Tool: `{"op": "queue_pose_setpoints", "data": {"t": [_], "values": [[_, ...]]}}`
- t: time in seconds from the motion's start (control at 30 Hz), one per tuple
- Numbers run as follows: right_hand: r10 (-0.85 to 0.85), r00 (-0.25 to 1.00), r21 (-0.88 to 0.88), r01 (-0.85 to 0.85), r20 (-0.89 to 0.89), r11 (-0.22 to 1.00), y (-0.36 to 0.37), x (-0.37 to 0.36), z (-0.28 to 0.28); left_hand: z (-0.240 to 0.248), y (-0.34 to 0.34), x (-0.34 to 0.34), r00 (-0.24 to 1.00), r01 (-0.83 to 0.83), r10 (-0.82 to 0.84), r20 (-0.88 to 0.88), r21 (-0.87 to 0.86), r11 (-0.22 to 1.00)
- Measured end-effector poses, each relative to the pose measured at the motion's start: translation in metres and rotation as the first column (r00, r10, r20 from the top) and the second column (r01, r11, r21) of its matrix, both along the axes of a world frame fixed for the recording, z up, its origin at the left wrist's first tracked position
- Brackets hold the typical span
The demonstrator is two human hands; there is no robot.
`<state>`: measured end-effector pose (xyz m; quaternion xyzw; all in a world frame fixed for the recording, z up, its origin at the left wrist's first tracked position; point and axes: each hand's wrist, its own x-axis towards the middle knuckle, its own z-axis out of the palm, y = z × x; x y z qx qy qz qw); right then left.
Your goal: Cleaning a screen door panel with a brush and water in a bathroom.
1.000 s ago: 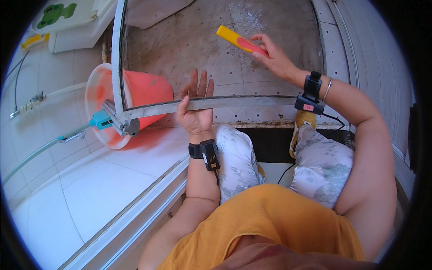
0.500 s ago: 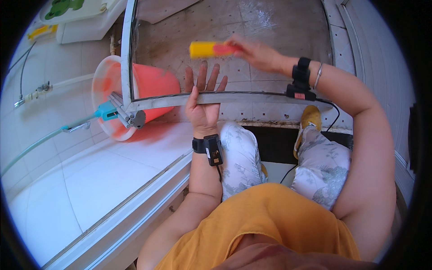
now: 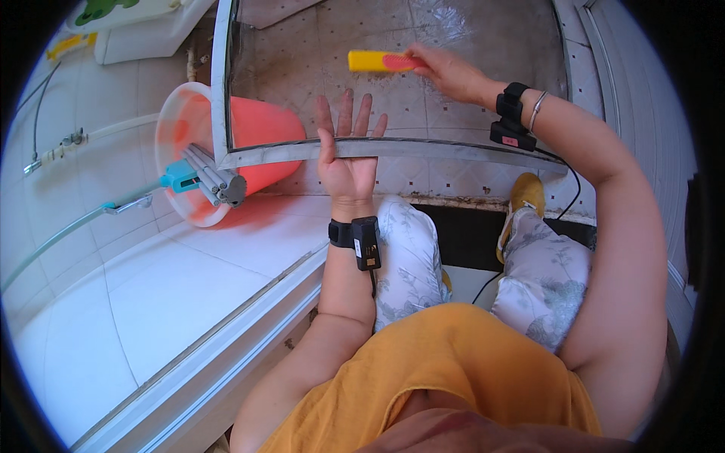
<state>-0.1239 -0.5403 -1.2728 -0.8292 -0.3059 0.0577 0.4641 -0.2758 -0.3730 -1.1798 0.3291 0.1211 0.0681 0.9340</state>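
My left hand [image 3: 349, 166] is palm up at the lower bar of a metal-framed glass pane [image 3: 423, 151]. Its fingers are stretched and spread behind the glass, showing through it, and the thumb lies over the bar. Above the pane my right hand [image 3: 445, 72] grips a yellow block-shaped tool with a pink dotted end [image 3: 370, 61]. Fingers and thumb close round the pink end; the yellow part points left. Exactly what kind of tool it is I cannot tell. Whether it touches the glass is unclear.
Left of the pane a red bucket [image 3: 264, 124] lies on its side, with a bundle of grey rods and a teal-handled mop [image 3: 180, 176] at its mouth. A white sill [image 3: 211, 325] runs along the lower left. Pipes [image 3: 72, 140] cross the tiled wall.
My right hand has moved up and slightly right with the yellow tool. The pane and my left hand sit slightly higher in view, and the left thumb is spread further from the fingers.
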Motion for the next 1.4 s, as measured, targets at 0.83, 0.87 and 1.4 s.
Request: {"op": "queue_pose_setpoints", "data": {"t": [0.83, 0.87, 1.4], "values": [[-0.037, 0.998, -0.084, 0.033, -0.043, 0.996, -0.121, -0.043, -0.049, 0.002, 0.005, -0.003, 0.987, -0.156, 0.157, -0.018, 0.063, 0.986], [-0.045, 0.998, -0.099, 0.04, -0.047, 0.994, -0.13, -0.04, -0.062, 0.002, 0.006, -0.004, 0.988, -0.149, 0.15, -0.025, 0.049, 0.988], [-0.727, 0.497, -0.449, 0.573, -0.474, 0.685, -0.279, -0.076, -0.191, 0.054, -0.008, 0.004, 0.901, -0.432, 0.419, 0.114, 0.33, 0.839]]}}
